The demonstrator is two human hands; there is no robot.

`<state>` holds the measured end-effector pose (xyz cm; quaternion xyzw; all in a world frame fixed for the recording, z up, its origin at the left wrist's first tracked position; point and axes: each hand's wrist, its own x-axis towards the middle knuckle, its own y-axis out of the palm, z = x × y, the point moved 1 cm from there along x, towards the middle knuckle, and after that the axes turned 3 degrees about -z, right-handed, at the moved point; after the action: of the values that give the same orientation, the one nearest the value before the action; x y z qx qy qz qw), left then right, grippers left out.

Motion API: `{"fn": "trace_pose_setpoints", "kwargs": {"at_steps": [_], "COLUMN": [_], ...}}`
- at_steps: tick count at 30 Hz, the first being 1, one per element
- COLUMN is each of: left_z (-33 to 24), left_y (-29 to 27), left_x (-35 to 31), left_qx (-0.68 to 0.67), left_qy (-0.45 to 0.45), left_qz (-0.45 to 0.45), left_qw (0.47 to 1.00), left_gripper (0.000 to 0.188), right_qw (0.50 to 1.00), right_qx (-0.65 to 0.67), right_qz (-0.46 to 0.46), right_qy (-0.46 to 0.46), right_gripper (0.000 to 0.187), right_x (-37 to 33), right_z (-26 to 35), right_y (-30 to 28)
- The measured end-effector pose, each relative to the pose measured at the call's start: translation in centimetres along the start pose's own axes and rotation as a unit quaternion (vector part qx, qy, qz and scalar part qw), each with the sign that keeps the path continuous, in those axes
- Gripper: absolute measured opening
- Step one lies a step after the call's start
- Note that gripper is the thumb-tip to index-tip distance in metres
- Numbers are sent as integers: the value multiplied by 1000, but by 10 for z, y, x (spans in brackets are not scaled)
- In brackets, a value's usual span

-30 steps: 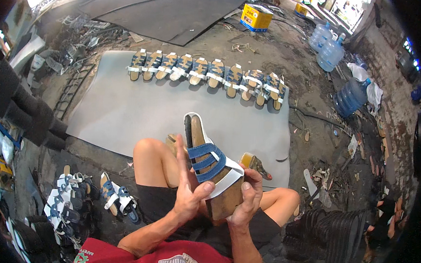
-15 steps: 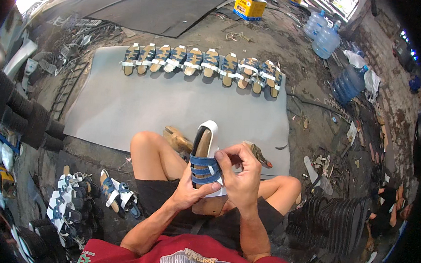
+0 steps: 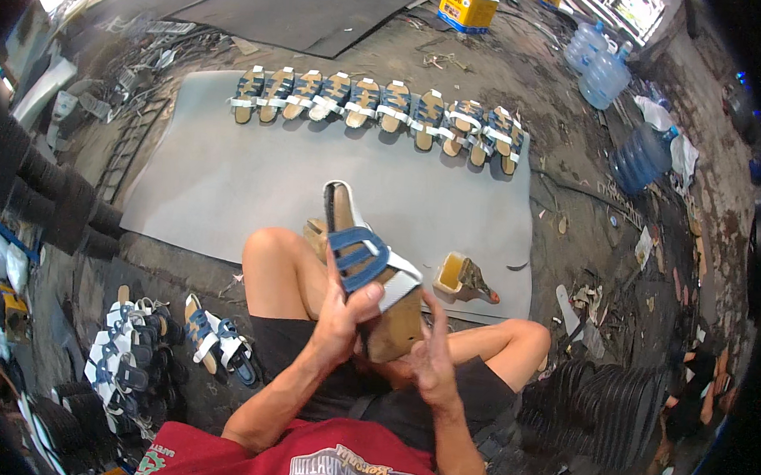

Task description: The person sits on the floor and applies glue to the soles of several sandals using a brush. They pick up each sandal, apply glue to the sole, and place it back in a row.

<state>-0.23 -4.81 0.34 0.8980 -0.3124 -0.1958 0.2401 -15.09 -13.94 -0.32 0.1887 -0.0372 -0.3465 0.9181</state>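
My left hand [image 3: 340,320] grips a sandal upper [image 3: 355,255] with blue straps and a white band, fitted over a wooden shoe last [image 3: 395,327]. The sandal tilts, its white-edged toe end pointing away from me and its wooden heel end toward my lap. Beside that heel end is my right hand [image 3: 434,358], fingers apart and holding nothing; whether a fingertip touches the wood I cannot tell. Another wooden last [image 3: 313,236] lies past my left knee, partly hidden. Ahead of my right leg sit a tub of yellowish paste [image 3: 451,272] and a brush [image 3: 482,284].
A grey sheet [image 3: 315,159] covers the ground ahead, with a row of sandals [image 3: 365,104] along its far edge. More sandals [image 3: 130,344] are heaped at left. Dark soles [image 3: 592,411] stand stacked at right. Water jugs [image 3: 642,158] and a yellow box [image 3: 469,8] lie beyond.
My right hand has let go of the straps and dropped toward the heel end. The sandal has tilted to the left at its toe, turning its white side band into view.
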Motion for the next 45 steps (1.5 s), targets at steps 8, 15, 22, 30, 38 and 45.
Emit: {"fn": "trace_pose_setpoints", "kwargs": {"at_steps": [8, 15, 22, 30, 38, 45], "left_z": [-7, 10, 30, 55, 70, 72], "left_y": [6, -7, -39, -76, -79, -76], "left_x": [-1, 20, 35, 29, 35, 37], "left_qx": [-65, -112, -171, -182, -221, -216], "left_qy": [62, -13, -105, -161, -167, -170], "left_qz": [107, 139, -74, 37, 36, 36], "left_qw": [990, 984, 977, 969, 960, 961], "left_gripper": [119, 87, 75, 73, 71, 70], "right_qw": [850, 955, 802, 825, 907, 895], "right_qx": [427, 104, 290, 293, 10, 195], "right_qz": [131, 129, -478, -430, -387, -325], "right_qy": [280, 245, 212, 219, 167, 237], "right_gripper": [75, 69, 65, 29, 27, 58], "right_x": [-13, -8, 95, 142, 125, 122], "right_z": [-22, -51, -124, -177, -136, -148], "right_y": [-25, -29, -198, -258, -242, -263]}}
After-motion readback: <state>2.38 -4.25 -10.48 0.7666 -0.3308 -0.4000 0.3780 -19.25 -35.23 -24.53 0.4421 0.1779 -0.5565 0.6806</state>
